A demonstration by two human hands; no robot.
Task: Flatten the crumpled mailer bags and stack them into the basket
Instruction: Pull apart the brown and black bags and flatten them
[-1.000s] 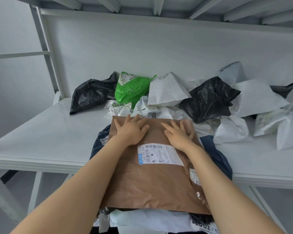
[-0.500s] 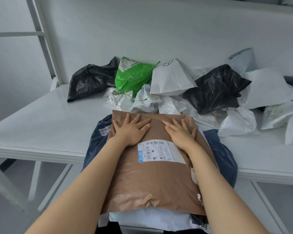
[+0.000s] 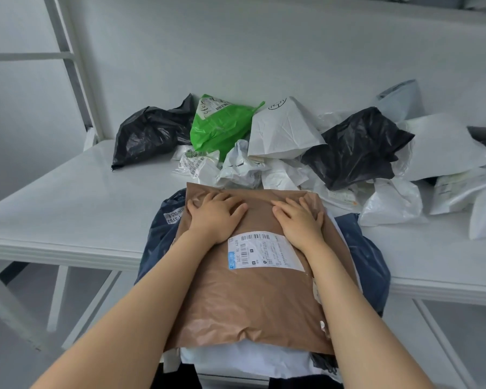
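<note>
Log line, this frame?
step: flatten | left hand: pressing brown mailer | right hand: pressing it | crumpled bags: behind

Open white tabletop (image 3: 68, 197) stretches left of the flat brown labelled mailer (image 3: 250, 299), bounded far left by a slanting white metal upright (image 3: 68, 66). Along the far side a heap of crumpled black, green and white plastic mailer bags (image 3: 284, 130) bars the way to the white back panel (image 3: 292, 51); a bare strip (image 3: 432, 248) runs near right.

Brown mailer (image 3: 253, 299): flat, label up, topmost on stack (image 3: 372, 262).
Crumpled mailers (image 3: 357, 147): black, green, white, heaped just behind.
</note>
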